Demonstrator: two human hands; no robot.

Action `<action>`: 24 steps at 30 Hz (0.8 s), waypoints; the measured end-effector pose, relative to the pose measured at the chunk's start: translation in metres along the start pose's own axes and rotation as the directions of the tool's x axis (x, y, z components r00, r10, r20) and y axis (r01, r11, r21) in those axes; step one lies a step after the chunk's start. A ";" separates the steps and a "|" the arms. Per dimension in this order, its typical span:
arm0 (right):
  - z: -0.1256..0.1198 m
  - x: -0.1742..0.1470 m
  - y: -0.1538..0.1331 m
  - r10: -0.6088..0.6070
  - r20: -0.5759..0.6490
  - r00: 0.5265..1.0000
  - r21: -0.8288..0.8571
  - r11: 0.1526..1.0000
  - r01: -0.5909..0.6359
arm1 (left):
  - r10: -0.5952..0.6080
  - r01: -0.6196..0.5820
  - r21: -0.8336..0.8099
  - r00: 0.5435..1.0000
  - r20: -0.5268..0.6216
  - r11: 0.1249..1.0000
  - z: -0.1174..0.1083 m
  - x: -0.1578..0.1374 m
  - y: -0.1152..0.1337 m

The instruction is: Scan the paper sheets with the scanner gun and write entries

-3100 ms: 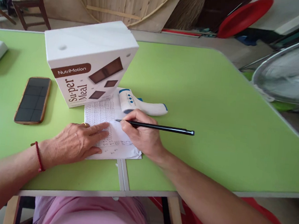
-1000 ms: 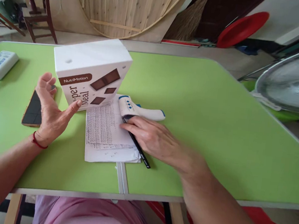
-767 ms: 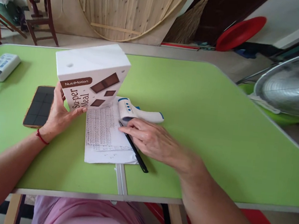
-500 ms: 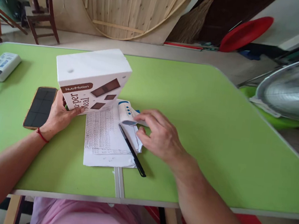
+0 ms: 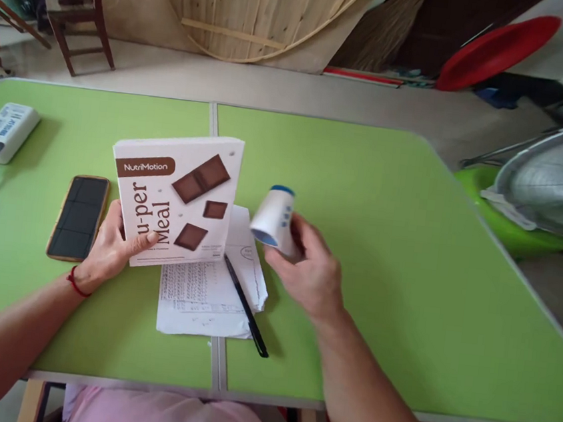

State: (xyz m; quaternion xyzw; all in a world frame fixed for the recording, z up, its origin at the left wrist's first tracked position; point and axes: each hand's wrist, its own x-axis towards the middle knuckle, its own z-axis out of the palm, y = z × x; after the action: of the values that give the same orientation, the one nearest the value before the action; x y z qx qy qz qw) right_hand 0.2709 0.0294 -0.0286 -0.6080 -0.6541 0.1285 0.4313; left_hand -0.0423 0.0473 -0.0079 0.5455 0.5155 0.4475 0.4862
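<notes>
Carton marked NutriMotion (image 5: 186,228) is leaning toward the wearer at eleven o'clock of the handwritten sheets (image 5: 184,321); the left hand (image 5: 111,247) is holding it by its lower left edge, thumb pressing the printed face, fingers curling mostly out of sight behind. Infrared thermometer (image 5: 273,217) is hanging, slightly blurred, above the table (image 5: 383,248) at one o'clock of the sheets, apart from the carton; the right hand (image 5: 317,275) is wrapping its fingers around the handle, which the hand is mostly hiding.

As for progress, picking up the thermometer is looking done, and the carton is being gripped, though whether its base is touching anything I cannot tell; columns of writing are already filling part of the sheets; the black pen (image 5: 246,306) is lying unheld across them, pointing toward five o'clock; setting down carton and thermometer is remaining undone; at ten o'clock the smartphone (image 5: 79,216) is lying untouched.
</notes>
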 end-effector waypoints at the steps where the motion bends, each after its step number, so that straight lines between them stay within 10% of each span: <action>1: -0.003 -0.001 -0.010 0.085 -0.013 0.996 0.142 0.986 -0.083 | -0.002 0.001 0.014 1.000 0.018 1.000 0.000 0.000 0.002; 5: -0.016 -0.008 -0.060 0.166 0.373 0.913 0.624 0.683 -0.380 | 0.023 -0.025 0.016 0.995 0.098 1.000 0.001 0.002 0.009; 10: -0.007 -0.028 -0.102 0.091 0.689 0.719 0.645 0.375 -0.665 | 0.066 -0.067 0.004 0.987 0.146 0.998 0.002 0.001 0.010; 13: 0.009 -0.039 -0.108 0.112 0.740 0.663 0.596 0.347 -0.724 | 0.070 -0.066 -0.025 0.984 0.166 0.997 0.002 0.000 0.009; 24: 0.034 -0.058 -0.113 0.205 0.698 0.686 0.617 0.314 -0.722 | 0.097 -0.088 -0.054 0.970 0.221 0.995 0.002 0.000 0.013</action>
State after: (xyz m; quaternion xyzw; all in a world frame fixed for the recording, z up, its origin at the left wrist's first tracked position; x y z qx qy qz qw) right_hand 0.1630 -0.0367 0.0059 -0.4148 -0.3660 0.7136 0.4299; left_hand -0.0385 0.0474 0.0051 0.6051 0.4218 0.4167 0.5314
